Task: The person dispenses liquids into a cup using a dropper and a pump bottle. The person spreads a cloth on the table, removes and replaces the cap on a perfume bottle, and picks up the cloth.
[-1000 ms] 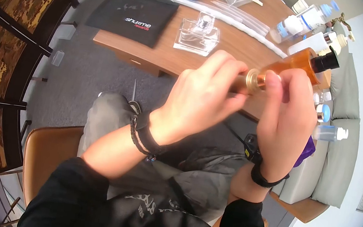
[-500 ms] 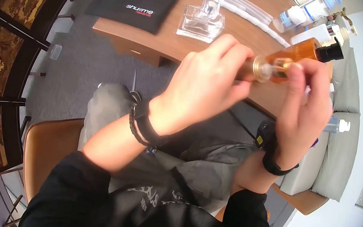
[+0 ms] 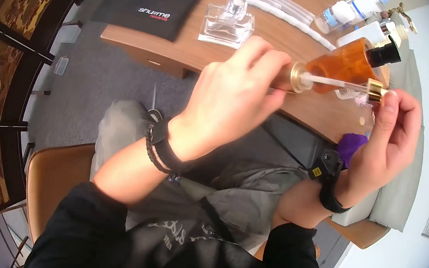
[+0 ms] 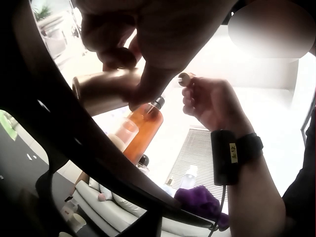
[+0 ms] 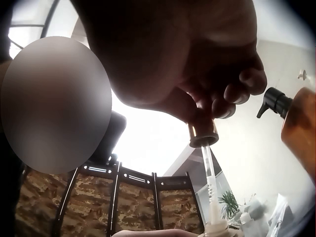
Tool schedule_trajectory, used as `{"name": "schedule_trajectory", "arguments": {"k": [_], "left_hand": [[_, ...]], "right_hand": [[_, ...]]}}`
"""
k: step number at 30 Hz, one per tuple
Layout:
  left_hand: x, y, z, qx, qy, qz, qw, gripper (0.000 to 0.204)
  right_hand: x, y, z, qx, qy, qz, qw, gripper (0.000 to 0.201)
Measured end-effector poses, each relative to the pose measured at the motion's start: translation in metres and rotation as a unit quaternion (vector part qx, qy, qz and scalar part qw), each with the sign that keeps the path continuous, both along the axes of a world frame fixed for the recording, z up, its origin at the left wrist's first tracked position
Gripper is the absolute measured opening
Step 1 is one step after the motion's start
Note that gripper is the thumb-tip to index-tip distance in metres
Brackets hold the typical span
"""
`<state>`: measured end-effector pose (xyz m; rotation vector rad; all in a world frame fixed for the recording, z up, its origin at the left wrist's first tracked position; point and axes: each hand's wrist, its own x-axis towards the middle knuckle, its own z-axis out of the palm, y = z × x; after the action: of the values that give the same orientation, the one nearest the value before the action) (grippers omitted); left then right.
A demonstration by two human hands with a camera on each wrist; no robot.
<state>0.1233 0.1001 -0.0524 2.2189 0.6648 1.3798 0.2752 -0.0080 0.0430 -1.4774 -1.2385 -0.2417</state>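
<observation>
A small bottle with a gold neck ring [image 3: 297, 77] is gripped in my left hand [image 3: 234, 90], its mouth facing right in the head view. My right hand [image 3: 390, 134] pinches a gold dropper cap [image 3: 375, 92] between thumb and fingers. From the cap a clear tube [image 3: 342, 83] runs to the bottle's mouth. In the left wrist view the bottle's body [image 4: 106, 91] looks brownish gold. The right wrist view shows the cap [image 5: 203, 132] above, with the tube [image 5: 210, 173] reaching down to the bottle mouth [image 5: 216, 228].
On the wooden table [image 3: 145, 41] lie a black pouch [image 3: 147, 6] and a square glass bottle [image 3: 227, 26]. An amber pump bottle [image 3: 345, 62] stands behind my hands, more bottles [image 3: 338, 14] beyond. A purple cloth [image 3: 351, 145] is at the right.
My right hand has moved right with the cap, away from the bottle, and the clear tube has come into sight between them. The left hand has shifted slightly left.
</observation>
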Motion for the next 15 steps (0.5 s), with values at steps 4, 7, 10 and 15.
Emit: {"name": "schedule_trajectory", "arguments": {"k": [4,7,10,15], "left_hand": [[0.002,0.001,0.000,-0.012,-0.011,-0.001,1.000,0.037],[0.003,0.003,-0.002,-0.023,-0.021,0.001,1.000,0.036],[0.004,0.005,-0.003,-0.048,-0.046,-0.001,0.998,0.036],[0.005,0.005,-0.002,-0.051,-0.044,0.001,0.998,0.036]], "right_hand": [[0.013,-0.011,0.006,0.050,0.027,0.015,0.998,0.011],[0.018,-0.015,0.008,0.030,0.016,-0.017,0.999,0.009],[0.023,-0.007,-0.002,0.004,0.020,-0.046,0.999,0.011],[0.025,0.004,-0.010,-0.071,-0.019,-0.120,0.990,0.016]]}}
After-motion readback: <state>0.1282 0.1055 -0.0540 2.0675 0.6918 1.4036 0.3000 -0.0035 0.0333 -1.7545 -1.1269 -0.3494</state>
